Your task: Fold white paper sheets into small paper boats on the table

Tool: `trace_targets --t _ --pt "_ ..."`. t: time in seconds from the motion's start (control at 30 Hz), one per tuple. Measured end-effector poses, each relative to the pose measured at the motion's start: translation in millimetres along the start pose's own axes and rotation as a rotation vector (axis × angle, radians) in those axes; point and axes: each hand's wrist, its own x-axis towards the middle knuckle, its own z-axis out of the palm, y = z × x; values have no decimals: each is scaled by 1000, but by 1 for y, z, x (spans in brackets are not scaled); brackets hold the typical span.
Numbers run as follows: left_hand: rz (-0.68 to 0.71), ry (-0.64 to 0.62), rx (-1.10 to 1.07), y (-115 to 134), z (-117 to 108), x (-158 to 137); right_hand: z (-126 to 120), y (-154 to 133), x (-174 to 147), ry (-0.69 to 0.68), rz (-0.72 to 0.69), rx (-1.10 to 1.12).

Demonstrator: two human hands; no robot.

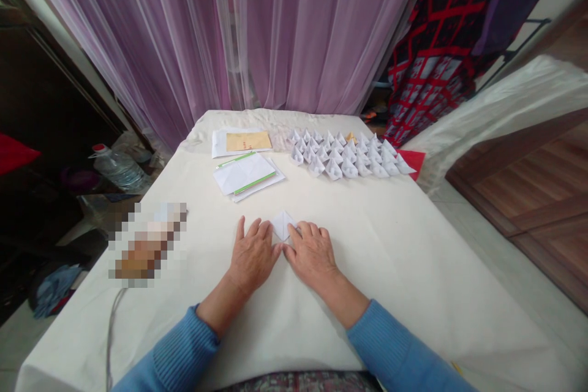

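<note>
A small white folded paper [283, 225], diamond-shaped with a crease down its middle, lies flat on the table between my hands. My left hand [252, 254] rests palm down at its left edge, fingers stretched out and the little finger spread away. On the opposite side my right hand [312, 252] lies with its fingers flat, the index finger and thumb touching the paper's right edge. The two thumbs nearly meet at its lower corner. Parts of the paper's sides are hidden under my fingertips.
Rows of small white folded paper pieces [342, 156], one yellowish, stand at the back right beside a red sheet [412, 162]. White papers with green strips [255, 184] and a tan envelope [248, 141] lie back left. A blurred-out object [149, 245] with a cable [110, 331] sits left.
</note>
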Motion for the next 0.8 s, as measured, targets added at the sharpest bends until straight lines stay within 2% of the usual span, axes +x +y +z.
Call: trace_targets --t 0.23,0.43,0.6,0.8 --pt "-55 -3 10 4 -2 0 -2 -1 -3 13 41 -18" --pt "-114 17 -24 -5 -4 1 4 3 -6 70 59 28" --pt "-174 28 -81 -16 5 11 12 12 -9 156 112 123" --pt "-190 33 -127 -18 17 25 13 14 -10 121 90 120"
